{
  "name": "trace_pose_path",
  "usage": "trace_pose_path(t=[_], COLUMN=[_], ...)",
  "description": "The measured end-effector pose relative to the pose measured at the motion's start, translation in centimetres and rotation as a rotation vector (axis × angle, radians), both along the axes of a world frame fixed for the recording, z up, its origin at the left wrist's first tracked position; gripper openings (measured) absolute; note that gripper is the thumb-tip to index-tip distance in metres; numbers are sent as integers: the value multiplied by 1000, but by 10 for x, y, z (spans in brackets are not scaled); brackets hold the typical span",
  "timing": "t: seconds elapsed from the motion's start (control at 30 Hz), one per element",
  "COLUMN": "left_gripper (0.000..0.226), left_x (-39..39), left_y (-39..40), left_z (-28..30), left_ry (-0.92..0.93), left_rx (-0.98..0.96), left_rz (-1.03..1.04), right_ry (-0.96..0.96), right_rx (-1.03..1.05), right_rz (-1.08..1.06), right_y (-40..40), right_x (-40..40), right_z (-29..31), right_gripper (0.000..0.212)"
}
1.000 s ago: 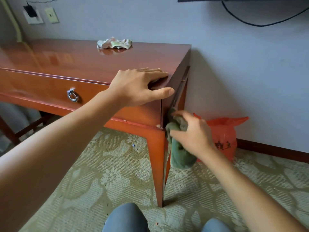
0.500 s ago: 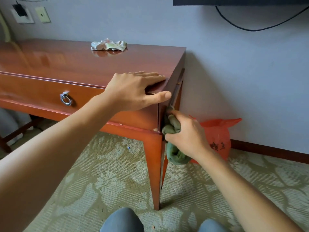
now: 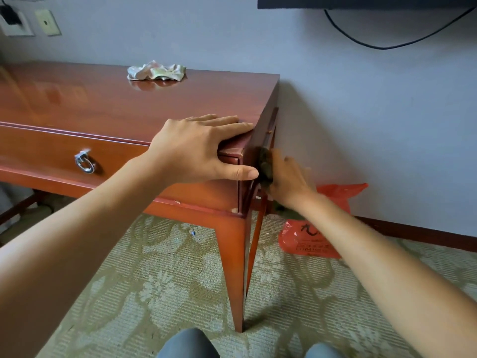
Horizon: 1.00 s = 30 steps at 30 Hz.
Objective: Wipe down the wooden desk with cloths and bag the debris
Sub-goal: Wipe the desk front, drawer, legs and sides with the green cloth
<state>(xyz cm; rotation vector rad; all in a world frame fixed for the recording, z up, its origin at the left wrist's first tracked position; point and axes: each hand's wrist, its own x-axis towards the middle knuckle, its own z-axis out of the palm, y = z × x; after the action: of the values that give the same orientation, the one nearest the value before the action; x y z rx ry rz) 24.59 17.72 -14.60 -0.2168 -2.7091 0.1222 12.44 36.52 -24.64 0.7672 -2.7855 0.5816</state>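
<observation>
The red-brown wooden desk (image 3: 108,104) stands against the wall. My left hand (image 3: 201,148) lies flat on its near right corner, fingers on top, thumb over the front edge. My right hand (image 3: 289,179) is blurred and presses a dark green cloth (image 3: 265,164) against the desk's right side panel; most of the cloth is hidden by the hand. A crumpled pale cloth (image 3: 156,71) lies on the desktop near the wall. An orange plastic bag (image 3: 312,239) sits on the carpet by the wall, behind my right forearm.
A metal ring pull (image 3: 84,162) hangs on the drawer front. The desk's front right leg (image 3: 232,267) tapers down to the patterned carpet (image 3: 154,280). A black cable (image 3: 382,42) loops on the wall. Wall sockets (image 3: 15,21) sit at upper left. My knees (image 3: 188,344) show at the bottom.
My right hand has slid the green cloth upward along the desk's side panel, from beside the leg to near the top edge. My left hand stays on the corner.
</observation>
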Motion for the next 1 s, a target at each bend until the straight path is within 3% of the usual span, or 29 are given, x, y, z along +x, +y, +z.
trace_pose_path(t=[0.1, 0.2, 0.37, 0.47, 0.53, 0.7, 0.77, 1.0], left_gripper=[101, 109, 131, 132, 130, 129, 129, 129], left_x=[2, 2, -1, -1, -2, -2, 0, 0], left_y=[0, -1, -4, -3, -5, -5, -4, -6], left_z=[2, 6, 15, 11, 10, 11, 11, 12], left_ry=[-31, -124, -264, -251, -250, -236, -235, -238], left_rx=[4, 10, -10, -9, -13, 1, 12, 18], left_rz=[14, 13, -23, -18, -13, -10, -3, -2], right_ry=[-29, 15, 310, 582, 638, 670, 647, 159], right_rx=[-8, 56, 62, 104, 103, 218, 257, 70], right_rz=[20, 31, 243, 250, 231, 141, 115, 28], right_y=[-1, 8, 34, 32, 28, 11, 4, -16], right_x=[-23, 6, 93, 101, 86, 52, 41, -52], right_z=[8, 6, -14, -25, -24, -21, -34, -18], right_gripper=[59, 61, 46, 41, 40, 64, 67, 69])
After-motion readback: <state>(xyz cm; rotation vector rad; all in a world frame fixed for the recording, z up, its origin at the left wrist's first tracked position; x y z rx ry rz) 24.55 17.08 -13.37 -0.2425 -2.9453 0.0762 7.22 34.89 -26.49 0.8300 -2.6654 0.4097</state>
